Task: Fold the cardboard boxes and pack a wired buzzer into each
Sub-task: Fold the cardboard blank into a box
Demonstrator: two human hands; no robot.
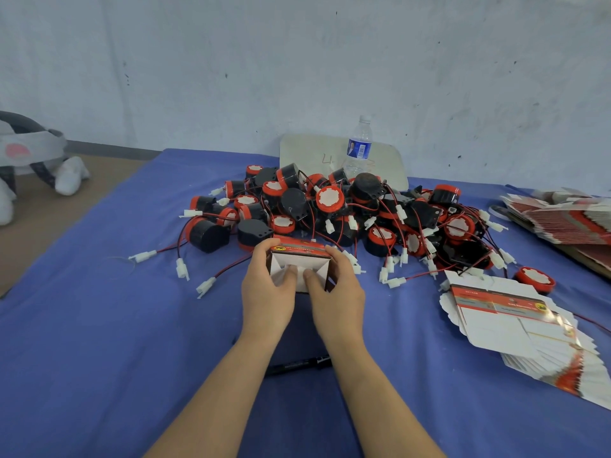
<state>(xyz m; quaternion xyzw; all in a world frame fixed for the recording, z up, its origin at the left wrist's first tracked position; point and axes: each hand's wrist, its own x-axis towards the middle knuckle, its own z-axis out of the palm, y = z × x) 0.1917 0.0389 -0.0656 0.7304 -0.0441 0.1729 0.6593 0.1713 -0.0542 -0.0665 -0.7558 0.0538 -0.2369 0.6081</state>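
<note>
Gripping a half-folded box [299, 259] from both sides, left hand [267, 289] and right hand [339, 292] curled round it, thumbs on its white flaps, box mid-tabletop [99, 325], just before the buzzer pile [334, 206], flat boxes [515, 328] fanned at right, pen [297, 363] between the forearms.

buzzer pile [337, 213] crowding ahead, flat boxes [515, 325] right, open cloth [99, 325] left

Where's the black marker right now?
Head view: the black marker lies on the blue cloth, low centre, between the left forearm and right forearm, nearer the person than the cardboard box.
</note>
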